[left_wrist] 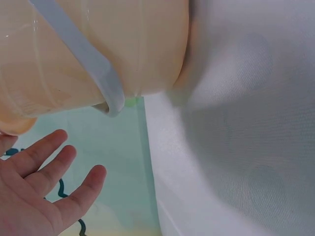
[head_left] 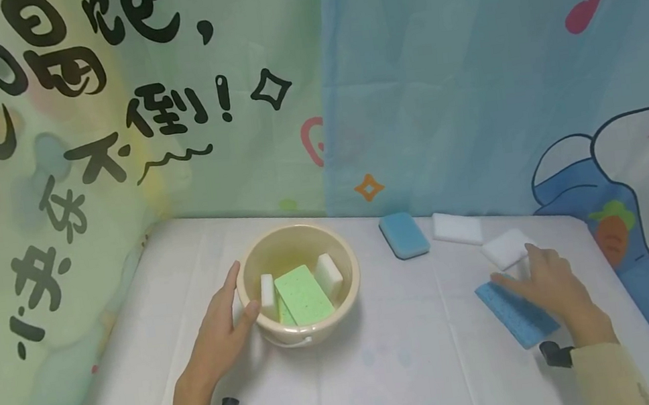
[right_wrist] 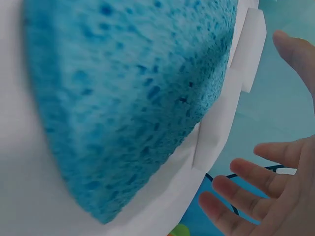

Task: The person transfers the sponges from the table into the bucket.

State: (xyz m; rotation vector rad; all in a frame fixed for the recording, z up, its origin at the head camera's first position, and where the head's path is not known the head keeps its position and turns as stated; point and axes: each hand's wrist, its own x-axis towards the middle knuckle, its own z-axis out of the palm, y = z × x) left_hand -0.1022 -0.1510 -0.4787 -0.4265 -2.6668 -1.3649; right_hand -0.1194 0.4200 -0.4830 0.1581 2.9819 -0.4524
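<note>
Inside the bucket, head view alone shows sponges; left hand and right hand spread wide.

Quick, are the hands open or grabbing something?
Left hand: open, fingers spread at the bucket.
Right hand: open, holding nothing, by the nearer blue sponge.

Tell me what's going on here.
A person's left hand is at the rim of a cream bucket containing green sponges and white sponges. The right hand is over a blue sponge, gripping nothing, near a loose white block. Another white block and a second blue sponge lie farther left.
</note>
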